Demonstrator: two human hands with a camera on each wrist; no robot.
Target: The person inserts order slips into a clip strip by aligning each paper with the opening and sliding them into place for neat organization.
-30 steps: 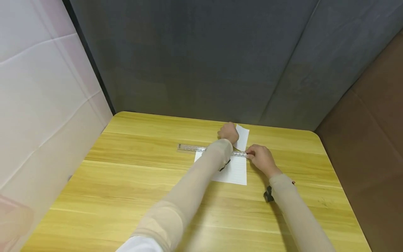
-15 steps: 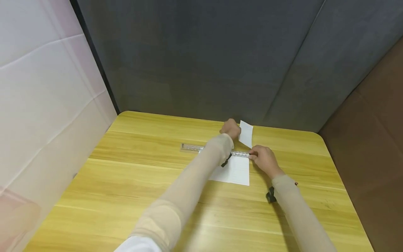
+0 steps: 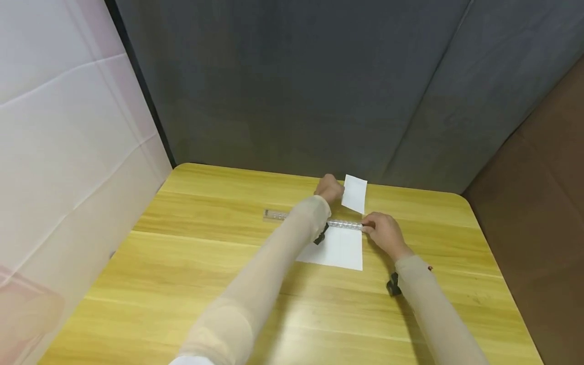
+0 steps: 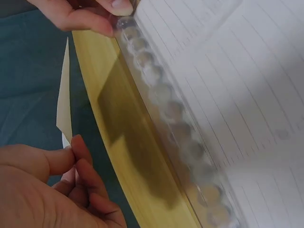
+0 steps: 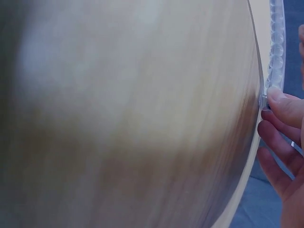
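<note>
My two arms, in beige sleeves, reach forward across a yellow wooden table (image 3: 191, 263). Nearest to me lies a white lined sheet of paper (image 3: 336, 251), flat on the wood, a little right of centre.

Across the far edge of that flat part lies a clear plastic ruler (image 3: 315, 220), running left to right. My right hand (image 3: 383, 230) presses down on the ruler's right end with thumb and fingertips curled onto it — from the right wrist view the thumb tip sits right on the ruler's edge. I judge this keeps the ruler pinned so it works as a straight edge.

Just beyond the ruler, my left hand (image 3: 329, 188) pinches the far portion of the paper between thumb and forefinger and holds it up off the table — this raised flap (image 3: 355, 193) stands nearly upright against the ruler's line. Held like this, the sheet seems set to crease or tear along the ruler.

Behind the table hangs a dark grey cloth backdrop (image 3: 292, 86), with a pale panel (image 3: 59, 126) on the left.
</note>
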